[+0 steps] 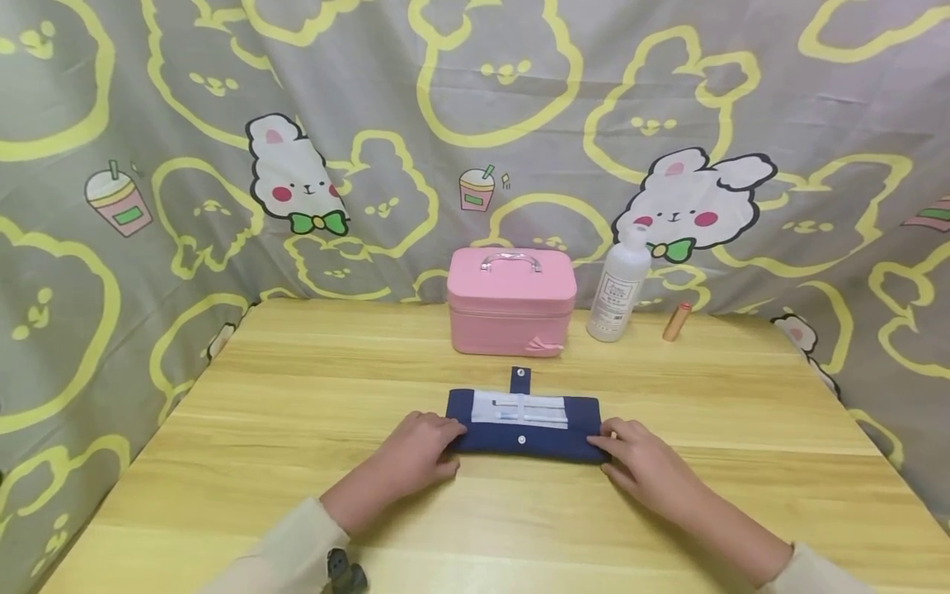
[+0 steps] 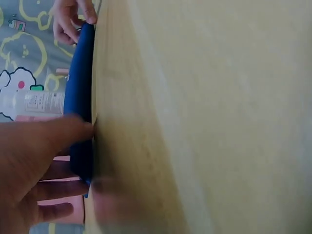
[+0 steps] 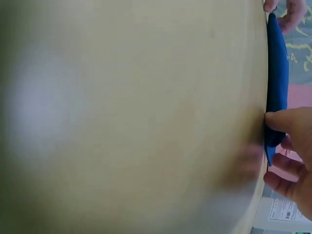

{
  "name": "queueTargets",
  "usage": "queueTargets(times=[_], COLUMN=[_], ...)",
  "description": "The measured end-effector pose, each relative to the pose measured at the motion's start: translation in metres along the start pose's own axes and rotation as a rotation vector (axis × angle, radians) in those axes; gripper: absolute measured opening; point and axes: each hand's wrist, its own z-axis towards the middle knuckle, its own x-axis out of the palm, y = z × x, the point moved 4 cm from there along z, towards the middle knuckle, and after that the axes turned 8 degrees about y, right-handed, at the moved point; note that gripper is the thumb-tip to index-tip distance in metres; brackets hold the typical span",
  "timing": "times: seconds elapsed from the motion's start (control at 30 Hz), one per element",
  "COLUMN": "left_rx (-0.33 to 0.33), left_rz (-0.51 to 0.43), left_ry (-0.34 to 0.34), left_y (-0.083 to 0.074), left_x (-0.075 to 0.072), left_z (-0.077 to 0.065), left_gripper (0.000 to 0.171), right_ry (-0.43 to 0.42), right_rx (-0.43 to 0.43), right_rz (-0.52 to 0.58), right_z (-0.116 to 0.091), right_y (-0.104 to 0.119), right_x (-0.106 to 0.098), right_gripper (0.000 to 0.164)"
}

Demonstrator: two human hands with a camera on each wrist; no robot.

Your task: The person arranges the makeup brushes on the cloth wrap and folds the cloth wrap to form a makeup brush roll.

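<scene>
A navy roll-up fabric case [image 1: 490, 440] lies partly rolled on the table, its near side folded over. Its strap [image 1: 521, 380] with a metal snap sticks out at the far side, and a second snap shows on the near fold. Thin white sticks [image 1: 542, 404], like slim brushes or pens, lie under a band on its pale panel. The left hand [image 1: 421, 452] grips the left end, thumb at the near edge. At the right end the right hand [image 1: 647, 464] pinches the case between thumb and fingers. In both wrist views the case [image 2: 80, 92] appears as a thick blue roll.
Behind the case stands a pink box [image 1: 512, 326] with a silver handle. To its right are a white bottle [image 1: 614, 297] with a label and a small orange-brown tube [image 1: 676, 322]. A patterned curtain [image 1: 386, 99] hangs along the back of the wooden table [image 1: 297, 371].
</scene>
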Motion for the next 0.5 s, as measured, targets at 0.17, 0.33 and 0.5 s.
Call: queueTargets(times=[0.17, 0.33, 0.5], left_rx=[0.03, -0.04, -0.175], left_rz=[-0.004, -0.156, -0.349], left_ry=[-0.055, -0.031, 0.032], left_y=[0.008, 0.023, 0.037], left_x=[-0.001, -0.002, -0.001], left_z=[0.007, 0.015, 0.018], left_gripper=[0.016, 0.017, 0.02], right_ry=[0.059, 0.115, 0.116], right_rx=[-0.004, 0.034, 0.063], right_rz=[0.072, 0.253, 0.453], right_z=[0.007, 0.012, 0.016], right_y=[-0.008, -0.02, -0.032], right_x=[-0.004, -0.006, -0.005], right_gripper=[0.029, 0.024, 0.022])
